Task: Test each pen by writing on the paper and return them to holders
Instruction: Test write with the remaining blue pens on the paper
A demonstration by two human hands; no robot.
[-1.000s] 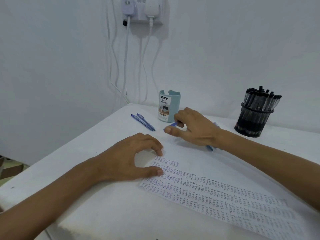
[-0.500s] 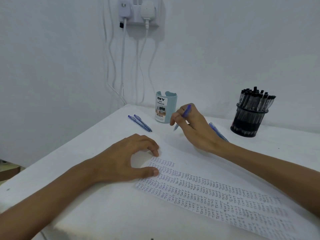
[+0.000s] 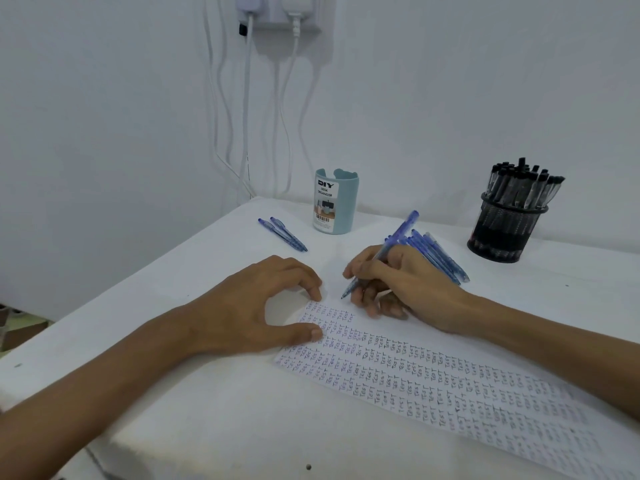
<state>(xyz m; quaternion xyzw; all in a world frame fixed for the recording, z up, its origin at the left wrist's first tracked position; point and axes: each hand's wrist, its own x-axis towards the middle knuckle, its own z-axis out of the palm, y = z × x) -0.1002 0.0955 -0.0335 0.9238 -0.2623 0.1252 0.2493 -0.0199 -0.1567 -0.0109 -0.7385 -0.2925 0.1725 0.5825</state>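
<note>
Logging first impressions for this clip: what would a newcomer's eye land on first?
The paper, filled with rows of handwritten TEST, lies across the foreground. At its far corner the right hand grips a blue pen, tip pointing down, while the left hand rests on its edge.

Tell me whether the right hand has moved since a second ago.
Yes. The right hand came away from the teal holder, toward the person, and now holds a blue pen over the paper.
</note>
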